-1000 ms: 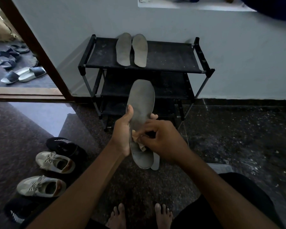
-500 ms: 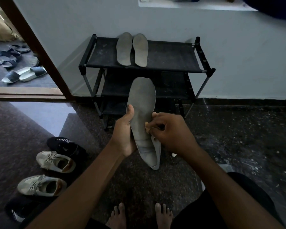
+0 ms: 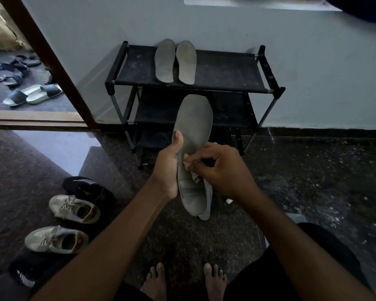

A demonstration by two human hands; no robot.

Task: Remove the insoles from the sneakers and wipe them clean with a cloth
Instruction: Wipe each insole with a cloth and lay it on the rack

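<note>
Curled round the long edge of a grey insole (image 3: 193,122), the left hand (image 3: 168,168) holds it upright in front of the body. The thumb lies straight up the insole's face and the fingers are hidden behind it. The insole is flat and matte, with its broad rounded toe end up and its narrower heel end down. A paler rounded edge (image 3: 207,211) shows just behind the heel; whether it is a second insole cannot be told. Against the middle of the insole's face, the right hand (image 3: 224,170) pinches a small, crumpled tan cloth (image 3: 190,168) between its curled fingertips and thumb.

At far left, past a dark wooden door frame (image 3: 46,59), two-tone slides (image 3: 33,94) lie on the ground outside. Nearer, on the speckled, polished stone floor (image 3: 313,181), two pale lace-up sneakers (image 3: 74,208) sit side by side, their openings facing up. A black knit shoe with white stripes (image 3: 87,187) lies beyond them and another (image 3: 22,272) lies on their near side. Two bare feet (image 3: 154,281) show at the bottom edge.

Behind the hands, against the pale painted wall, stands a black shoe rack (image 3: 226,72) with thin metal tubes and dusty fabric shelves. On its top shelf a pair of grey insoles (image 3: 165,60) lies flat, side by side, toe ends toward the wall.
</note>
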